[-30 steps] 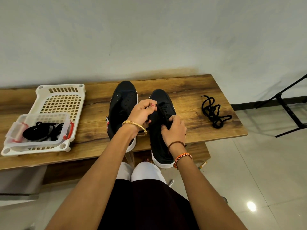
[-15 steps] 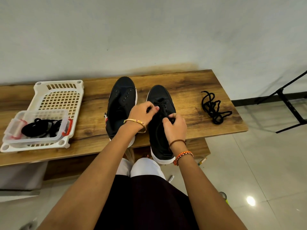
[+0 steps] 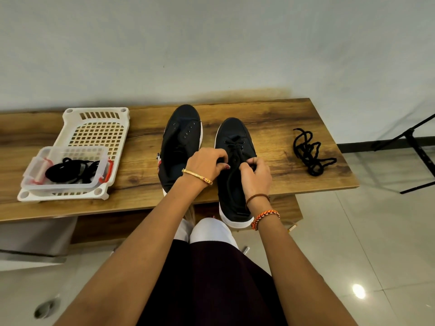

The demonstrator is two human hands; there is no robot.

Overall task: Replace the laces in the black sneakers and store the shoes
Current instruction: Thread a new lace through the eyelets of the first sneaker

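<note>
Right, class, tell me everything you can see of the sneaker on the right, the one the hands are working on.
The right sneaker is black, canvas-looking, with a white sole. It lies flat on the wooden bench, toe toward the wall, heel overhanging the near edge, beside its unlaced partner. A black lace crosses its upper eyelets. The left hand and right hand pinch the lace over the tongue.

2 black sneakers side by side, toes away: left sneaker (image 3: 180,147) unlaced, right sneaker (image 3: 233,147) part-laced; loose black lace (image 3: 309,152) bunched to the right.
</note>
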